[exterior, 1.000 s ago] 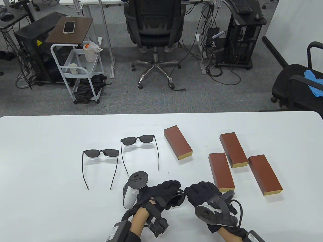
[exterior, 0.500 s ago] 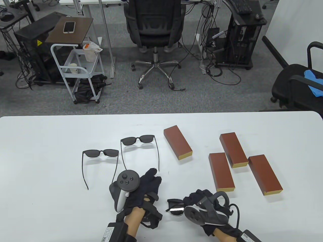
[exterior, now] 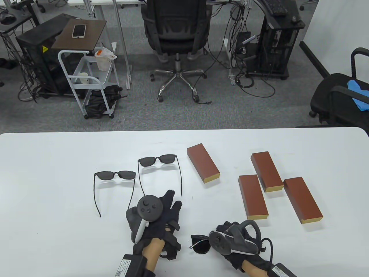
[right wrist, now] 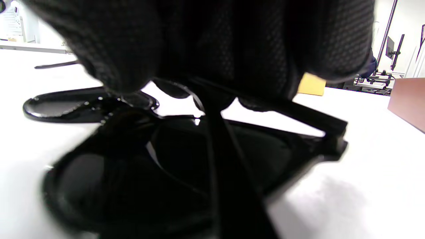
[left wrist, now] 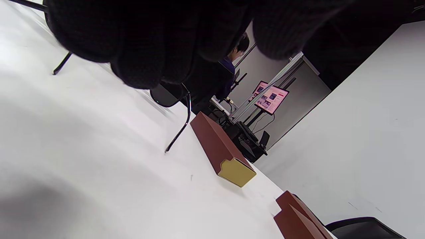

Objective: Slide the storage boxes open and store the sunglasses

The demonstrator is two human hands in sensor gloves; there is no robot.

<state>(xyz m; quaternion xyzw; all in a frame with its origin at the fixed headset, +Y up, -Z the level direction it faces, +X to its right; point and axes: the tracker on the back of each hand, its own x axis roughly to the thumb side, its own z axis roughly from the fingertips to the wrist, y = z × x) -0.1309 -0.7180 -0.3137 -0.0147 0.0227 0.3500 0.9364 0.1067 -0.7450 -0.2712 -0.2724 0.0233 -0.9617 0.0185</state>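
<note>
My right hand [exterior: 223, 230] holds a folded pair of black sunglasses [exterior: 199, 244] low over the table's near edge; in the right wrist view its gloved fingers [right wrist: 215, 43] curl over the frame [right wrist: 199, 159]. My left hand [exterior: 172, 199] lies flat and empty with straight fingers [left wrist: 142, 43], just below the temple tips of an unfolded pair [exterior: 157, 160]. Another unfolded pair [exterior: 115, 175] lies further left. Several closed brown boxes with yellow ends lie to the right: the nearest [exterior: 203, 166] [left wrist: 215, 146] by itself, three more [exterior: 266, 170] clustered beyond.
The white table [exterior: 57, 236] runs to a far edge, with office chairs, a cart and computer towers on the floor behind. The box cluster, including the near one [exterior: 252, 196] and the right one [exterior: 302, 199], fills the table's right side.
Both hands held the folded sunglasses together a second ago. My left hand let go, moved left and straightened its fingers. My right hand drew the sunglasses back toward the near edge.
</note>
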